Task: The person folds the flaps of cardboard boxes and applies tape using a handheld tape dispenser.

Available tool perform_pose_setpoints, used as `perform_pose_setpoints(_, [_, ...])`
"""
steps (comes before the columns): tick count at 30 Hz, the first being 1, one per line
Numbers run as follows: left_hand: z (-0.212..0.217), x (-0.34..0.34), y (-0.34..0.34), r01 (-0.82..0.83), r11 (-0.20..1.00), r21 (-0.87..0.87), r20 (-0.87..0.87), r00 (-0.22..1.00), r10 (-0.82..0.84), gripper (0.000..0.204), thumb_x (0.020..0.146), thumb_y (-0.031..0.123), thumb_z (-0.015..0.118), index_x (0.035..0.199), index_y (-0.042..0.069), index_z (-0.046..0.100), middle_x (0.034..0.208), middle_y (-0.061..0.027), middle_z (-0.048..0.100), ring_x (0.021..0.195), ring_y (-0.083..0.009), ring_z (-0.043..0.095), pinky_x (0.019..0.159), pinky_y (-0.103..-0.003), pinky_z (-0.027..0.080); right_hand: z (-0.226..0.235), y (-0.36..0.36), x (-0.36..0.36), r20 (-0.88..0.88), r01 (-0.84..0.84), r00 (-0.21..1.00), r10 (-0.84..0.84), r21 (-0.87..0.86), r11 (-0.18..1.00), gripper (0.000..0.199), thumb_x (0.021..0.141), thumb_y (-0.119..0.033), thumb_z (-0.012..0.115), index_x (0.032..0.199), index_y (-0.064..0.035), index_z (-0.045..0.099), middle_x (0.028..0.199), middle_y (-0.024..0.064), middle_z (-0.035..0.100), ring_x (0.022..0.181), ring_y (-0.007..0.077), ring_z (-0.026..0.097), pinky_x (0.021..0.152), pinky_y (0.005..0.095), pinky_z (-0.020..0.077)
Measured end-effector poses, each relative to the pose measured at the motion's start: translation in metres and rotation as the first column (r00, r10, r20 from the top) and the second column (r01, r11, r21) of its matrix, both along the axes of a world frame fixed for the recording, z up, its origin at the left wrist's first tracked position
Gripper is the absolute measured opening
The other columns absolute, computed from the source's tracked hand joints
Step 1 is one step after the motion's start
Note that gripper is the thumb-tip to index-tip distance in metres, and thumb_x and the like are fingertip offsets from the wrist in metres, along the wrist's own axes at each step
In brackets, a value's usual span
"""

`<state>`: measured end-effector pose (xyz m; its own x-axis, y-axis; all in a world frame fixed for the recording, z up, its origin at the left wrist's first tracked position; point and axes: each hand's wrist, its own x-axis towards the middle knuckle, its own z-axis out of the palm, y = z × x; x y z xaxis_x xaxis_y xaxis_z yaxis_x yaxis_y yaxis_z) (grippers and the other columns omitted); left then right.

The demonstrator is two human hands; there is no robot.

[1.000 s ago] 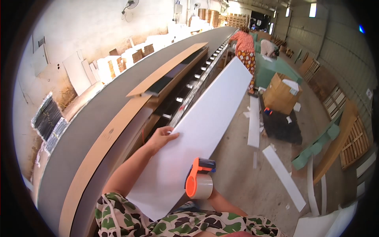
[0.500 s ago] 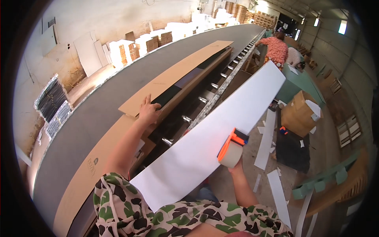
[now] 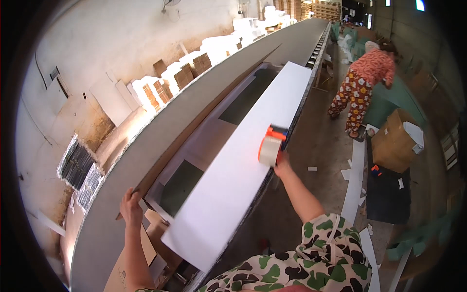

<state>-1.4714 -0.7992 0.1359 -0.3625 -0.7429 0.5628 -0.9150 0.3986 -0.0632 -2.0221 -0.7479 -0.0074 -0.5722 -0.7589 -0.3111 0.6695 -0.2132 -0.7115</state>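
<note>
My left hand (image 3: 131,209) is closed at the near end of a brown cardboard flap (image 3: 168,159), which stands raised along the left side of a long open carton. Inside the carton lies a pale foam-like lining (image 3: 206,141) with dark green panels (image 3: 181,187). In my right hand (image 3: 281,165) is an orange tape dispenser (image 3: 270,150) with a wide roll of tape. Beneath the dispenser a long white board (image 3: 233,168) lies slanting over the carton's right side; the same hand is at its right edge, and whether its fingers grip the board is hidden.
A grey conveyor belt (image 3: 104,228) curves along the left, with rollers (image 3: 317,51) beside it at the far end. On the right a co-worker (image 3: 372,73) bends over green material. A brown box (image 3: 394,141) stands on the floor by a dark mat (image 3: 387,197) and white strips (image 3: 354,187).
The flap has swung up and left with my left hand, exposing the carton's inside. My right hand has carried the white board and tape dispenser left, over the rollers and carton. The co-worker has turned.
</note>
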Motion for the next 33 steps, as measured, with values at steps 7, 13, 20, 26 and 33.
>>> perform_pose_setpoints(7, [0.020, 0.002, -0.023, -0.040, 0.997, 0.070, -0.080, 0.996, 0.046, 0.029, 0.073, -0.007, 0.054, 0.091, 0.008, 0.071, 0.106, -0.0099, 0.065, 0.090, -0.0334, 0.063, 0.077, -0.041, 0.050, 0.025, -0.141, -0.036, -0.218, 0.020, 0.975, -0.042, -0.104, 0.994, 0.033, 0.082, -0.018, 0.061, 0.104, 0.0060, 0.063, 0.097, 0.0105, 0.066, 0.088, 0.0169, 0.062, 0.079, 0.0307, 0.0468])
perform_pose_setpoints(13, [0.007, -0.017, 0.000, -0.135, 0.982, 0.134, -0.026, 0.990, 0.139, 0.033, 0.075, -0.007, 0.057, 0.097, 0.011, 0.072, 0.103, -0.0068, 0.063, 0.093, -0.0278, 0.061, 0.081, -0.038, 0.046, 0.049, -0.218, -0.048, -0.170, -0.193, 0.970, 0.176, -0.091, 0.977, 0.035, 0.080, -0.019, 0.061, 0.107, 0.0032, 0.062, 0.101, 0.0111, 0.065, 0.087, 0.0189, 0.063, 0.077, 0.0316, 0.0473])
perform_pose_setpoints(20, [-0.023, -0.014, 0.023, -0.109, 0.991, 0.082, 0.000, 0.994, 0.109, 0.030, 0.074, -0.005, 0.061, 0.094, 0.012, 0.074, 0.113, -0.0069, 0.064, 0.098, -0.0282, 0.060, 0.089, -0.039, 0.043, 0.044, -0.145, -0.042, -0.298, -0.249, 0.923, 0.243, 0.015, 0.968, 0.025, 0.086, -0.015, 0.058, 0.107, -0.0013, 0.062, 0.096, 0.0095, 0.067, 0.086, 0.0201, 0.065, 0.076, 0.0331, 0.0512])
perform_pose_setpoints(26, [-0.031, -0.055, 0.108, 0.031, 0.989, 0.143, -0.131, 0.991, -0.012, 0.016, 0.073, 0.003, 0.068, 0.088, 0.009, 0.072, 0.136, -0.0198, 0.049, 0.128, -0.0371, 0.044, 0.109, -0.049, 0.028, -0.081, 0.064, -0.006, 0.123, -0.182, 0.976, 0.181, 0.003, 0.983, 0.036, 0.098, -0.031, 0.038, 0.115, -0.0087, 0.060, 0.107, 0.0096, 0.066, 0.095, 0.0241, 0.067, 0.084, 0.0417, 0.0549])
perform_pose_setpoints(33, [-0.104, -0.046, 0.303, 0.356, 0.918, 0.177, -0.399, 0.878, -0.264, 0.021, 0.070, 0.005, 0.074, 0.089, 0.012, 0.069, 0.120, -0.0113, 0.061, 0.119, -0.0328, 0.054, 0.105, -0.053, 0.031, -0.200, 0.326, 0.144, 0.214, -0.543, 0.820, 0.531, 0.585, 0.602, 0.035, 0.091, -0.035, 0.059, 0.118, -0.0121, 0.061, 0.112, 0.0075, 0.066, 0.097, 0.0263, 0.066, 0.078, 0.0488, 0.0549])
